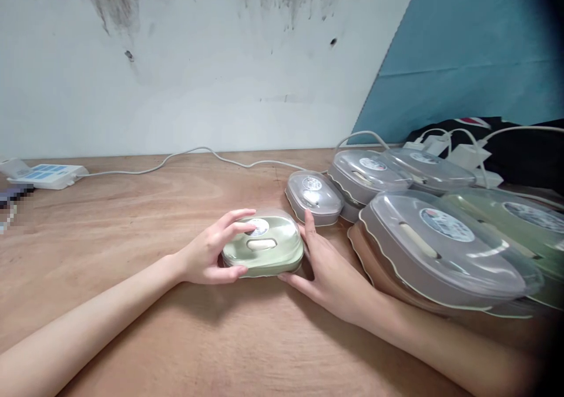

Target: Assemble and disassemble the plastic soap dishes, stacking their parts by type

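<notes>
A small pale-green food container (282, 262) with a clear domed lid sits on the wooden table in front of me. Its lid carries a round sticker and a cream oval handle. From the left, my left hand (215, 247) grips it, thumb at the front edge and fingers over the lid. My right hand (324, 265) holds the opposite side, with the thumb at the near corner and the fingers partly hidden along the far right edge. A small grey lidded container (299, 203) stands just behind my right fingertips.
Stacked larger lidded containers (383, 256) crowd the right side, with more grey ones (348, 180) behind. White plugs (467, 156) and cables lie at the back right. A power strip (53, 175) is at far left, its cord (167, 161) running along the white wall.
</notes>
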